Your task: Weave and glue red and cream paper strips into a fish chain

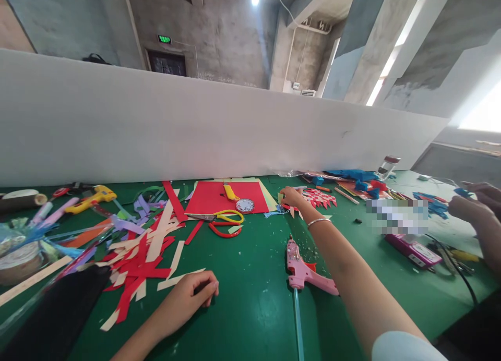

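My left hand (190,294) rests on the green table (250,298) near the front, fingers curled under, beside a pale paper strip (180,279); nothing shows in it. My right hand (293,196) is stretched far forward, a bracelet on the wrist, fingers pinched at a red and white cut-paper piece (320,197). A pink glue gun (303,269) lies just left of my right forearm.
Red and cream paper strips (141,256) are piled at left. A red sheet (225,196) carries yellow-handled scissors (219,216), with red scissors next to it. Another person's hands (475,202) are at the right edge. A white partition (195,126) backs the table.
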`<state>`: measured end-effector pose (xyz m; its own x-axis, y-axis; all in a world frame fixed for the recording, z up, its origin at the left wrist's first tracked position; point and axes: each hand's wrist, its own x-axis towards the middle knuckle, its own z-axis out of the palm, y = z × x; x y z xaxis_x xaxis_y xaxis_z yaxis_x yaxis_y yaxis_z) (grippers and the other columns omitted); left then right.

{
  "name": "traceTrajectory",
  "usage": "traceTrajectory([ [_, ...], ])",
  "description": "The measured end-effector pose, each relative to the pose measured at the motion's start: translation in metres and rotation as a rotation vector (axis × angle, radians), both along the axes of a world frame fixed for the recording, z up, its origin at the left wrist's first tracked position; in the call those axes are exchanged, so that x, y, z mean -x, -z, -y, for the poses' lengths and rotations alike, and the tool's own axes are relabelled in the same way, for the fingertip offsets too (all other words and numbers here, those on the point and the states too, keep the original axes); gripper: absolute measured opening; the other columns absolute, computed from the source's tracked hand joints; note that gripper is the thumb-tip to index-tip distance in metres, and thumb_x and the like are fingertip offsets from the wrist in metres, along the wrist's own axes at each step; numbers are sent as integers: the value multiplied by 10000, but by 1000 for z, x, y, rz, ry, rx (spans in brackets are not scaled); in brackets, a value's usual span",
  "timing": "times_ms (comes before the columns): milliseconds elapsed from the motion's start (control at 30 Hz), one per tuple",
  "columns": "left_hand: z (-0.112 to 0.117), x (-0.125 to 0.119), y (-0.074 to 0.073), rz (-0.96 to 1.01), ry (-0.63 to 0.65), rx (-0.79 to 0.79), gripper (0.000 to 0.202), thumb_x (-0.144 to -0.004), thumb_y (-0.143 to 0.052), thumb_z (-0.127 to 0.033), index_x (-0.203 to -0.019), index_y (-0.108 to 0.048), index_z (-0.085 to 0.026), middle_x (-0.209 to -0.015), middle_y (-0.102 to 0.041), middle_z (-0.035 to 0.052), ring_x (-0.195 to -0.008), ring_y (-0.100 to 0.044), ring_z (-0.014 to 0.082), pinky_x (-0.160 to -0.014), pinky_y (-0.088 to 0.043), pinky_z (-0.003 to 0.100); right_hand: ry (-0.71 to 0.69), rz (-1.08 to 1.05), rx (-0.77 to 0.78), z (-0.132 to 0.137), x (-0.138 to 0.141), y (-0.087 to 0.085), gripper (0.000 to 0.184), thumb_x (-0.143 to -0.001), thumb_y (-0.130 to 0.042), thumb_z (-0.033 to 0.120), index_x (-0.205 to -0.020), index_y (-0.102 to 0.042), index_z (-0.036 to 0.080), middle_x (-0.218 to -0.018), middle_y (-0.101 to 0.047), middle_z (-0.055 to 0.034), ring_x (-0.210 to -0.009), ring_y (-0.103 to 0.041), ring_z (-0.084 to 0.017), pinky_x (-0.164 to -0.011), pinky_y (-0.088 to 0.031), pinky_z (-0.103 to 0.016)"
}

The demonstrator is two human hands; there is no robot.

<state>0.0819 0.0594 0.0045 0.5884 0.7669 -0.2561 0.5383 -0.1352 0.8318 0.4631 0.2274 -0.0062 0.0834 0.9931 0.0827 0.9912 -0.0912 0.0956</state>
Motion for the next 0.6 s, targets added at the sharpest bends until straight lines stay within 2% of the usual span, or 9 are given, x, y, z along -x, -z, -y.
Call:
traceTrajectory([
  [167, 1, 3, 2, 22, -1, -1, 392, -843, -357, -525, -717, -507, -185, -665, -475, -20, -613, -446, 137, -597, -336, 243, 100, -178, -172, -3, 8, -11, 316, -880, -513, 328, -1147, -529, 160, -1160, -549, -79, -991, -562, -193, -833, -483, -406],
  [267, 1, 4, 4, 32, 7, -4, 386, -848, -355, -514, -716, -510, -186, -654, -474, -22, -607, -442, 136, -588, -334, 242, 154, -294, -254, -5, 10, -27, 305, -883, -507, 328, -1138, -535, 162, -1152, -553, -78, -979, -566, -186, -826, -487, -397],
  [367, 2, 3, 3, 43, 9, -6, 368, -846, -364, -498, -714, -508, -186, -648, -473, -25, -603, -442, 133, -580, -337, 242, 141, -420, -286, -4, 17, -49, 305, -881, -510, 332, -1129, -540, 156, -1131, -563, -72, -956, -574, -184, -806, -495, -384],
  [467, 3, 4, 3, 71, 5, 3, 345, -844, -366, -495, -770, -511, -190, -644, -473, -28, -616, -461, 135, -598, -369, 245, 22, -560, -266, 6, 38, -68, 278, -881, -510, 333, -1070, -566, 137, -1036, -605, -59, -869, -600, -157, -750, -510, -345],
  [533, 2, 6, 2, 102, -24, -9, 346, -843, -358, -508, -886, -506, -197, -679, -483, -26, -625, -484, 134, -614, -401, 251, -129, -660, -216, 21, 62, -77, 255, -884, -483, 324, -932, -626, 118, -861, -663, -35, -720, -614, -126, -662, -503, -267],
  [600, 1, 9, 0, 151, -104, -62, 377, -843, -356, -513, -1041, -460, -209, -795, -507, -4, -632, -507, 125, -632, -428, 260, -303, -744, -133, 44, 91, -82, 258, -858, -488, 315, -824, -664, 129, -724, -681, -15, -596, -593, -101, -583, -475, -218],
])
